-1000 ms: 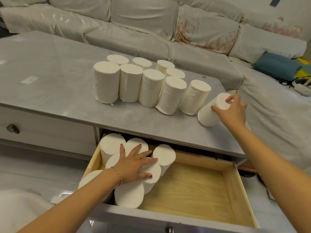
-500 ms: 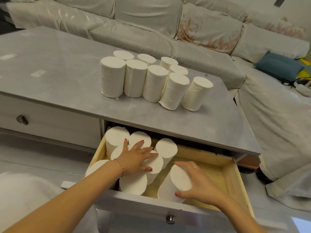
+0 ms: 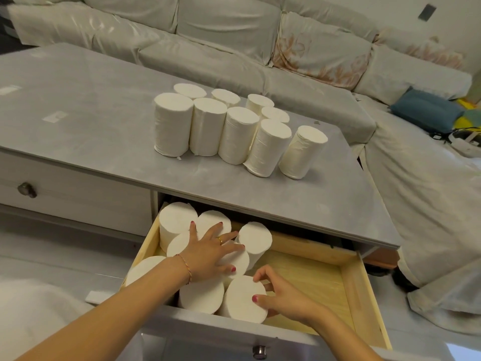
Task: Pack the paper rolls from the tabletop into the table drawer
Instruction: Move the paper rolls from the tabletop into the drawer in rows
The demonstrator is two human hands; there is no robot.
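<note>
Several white paper rolls (image 3: 235,131) stand clustered on the grey tabletop (image 3: 104,142). Below it the wooden drawer (image 3: 359,290) is pulled out, with several more rolls standing in its left half. My left hand (image 3: 212,252) lies flat, fingers spread, on top of those packed rolls. My right hand (image 3: 282,295) grips the side of one upright roll (image 3: 243,298) at the drawer's front, pressed against the others. The drawer's right half shows bare wood.
A second, closed drawer with a round knob (image 3: 27,190) sits to the left. A covered sofa (image 3: 234,35) runs behind and to the right of the table, with a blue cushion (image 3: 426,110) on it. The open drawer's own knob (image 3: 259,351) is at the bottom edge.
My right hand took a roll from the table's right end and carried it down into the drawer, then slid it left against the packed rolls. My left hand stayed on the rolls.
</note>
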